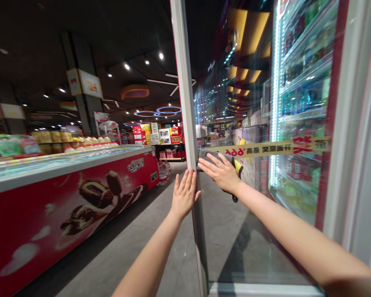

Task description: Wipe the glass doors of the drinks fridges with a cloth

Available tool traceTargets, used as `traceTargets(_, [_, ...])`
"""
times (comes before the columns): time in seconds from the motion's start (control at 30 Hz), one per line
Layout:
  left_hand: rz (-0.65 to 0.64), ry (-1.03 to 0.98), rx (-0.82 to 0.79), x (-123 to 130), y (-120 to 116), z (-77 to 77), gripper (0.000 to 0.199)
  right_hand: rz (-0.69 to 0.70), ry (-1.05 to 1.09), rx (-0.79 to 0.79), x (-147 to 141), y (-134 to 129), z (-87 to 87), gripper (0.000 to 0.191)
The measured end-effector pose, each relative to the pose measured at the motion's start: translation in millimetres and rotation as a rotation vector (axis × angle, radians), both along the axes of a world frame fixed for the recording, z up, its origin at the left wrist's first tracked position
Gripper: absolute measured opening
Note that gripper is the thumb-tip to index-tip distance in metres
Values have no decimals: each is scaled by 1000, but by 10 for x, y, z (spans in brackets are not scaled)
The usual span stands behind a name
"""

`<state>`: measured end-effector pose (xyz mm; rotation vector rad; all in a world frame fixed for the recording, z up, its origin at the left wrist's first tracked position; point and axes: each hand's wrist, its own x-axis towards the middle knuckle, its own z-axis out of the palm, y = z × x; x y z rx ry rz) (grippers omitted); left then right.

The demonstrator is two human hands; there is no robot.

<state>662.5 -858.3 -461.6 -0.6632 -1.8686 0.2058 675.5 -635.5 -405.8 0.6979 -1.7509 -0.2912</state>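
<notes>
A glass door (235,231) with a pale frame (185,82) stands open in front of me. My left hand (184,192) rests flat against the frame's edge, fingers stretched out, holding nothing. On the glass, my right hand (221,171) presses a grey cleaning cloth (206,154) with a yellow and black border. The cloth lies beneath the palm and fingers, close to the frame, and a dark loop hangs below it. Just above the right hand, a yellow printed strip (272,148) runs across the glass, its lettering reversed.
Left of the door stands a long red chest freezer (64,206) with ice cream pictures. Lit shelves of drinks (306,95) show in the glass at right. Bottle packs (164,171) sit on the grey floor (136,251) past the freezer, near stacked boxes (145,134).
</notes>
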Motion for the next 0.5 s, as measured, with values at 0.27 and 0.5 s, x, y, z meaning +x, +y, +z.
traceTargets(0.27, [5,16,7,-37,3,-45,85,148,-14,-74,-76,-68,-41,54])
traceTargets(0.5, [23,77,9,-42,-8,-87,84,403,101,-235,-97,-103,149,49])
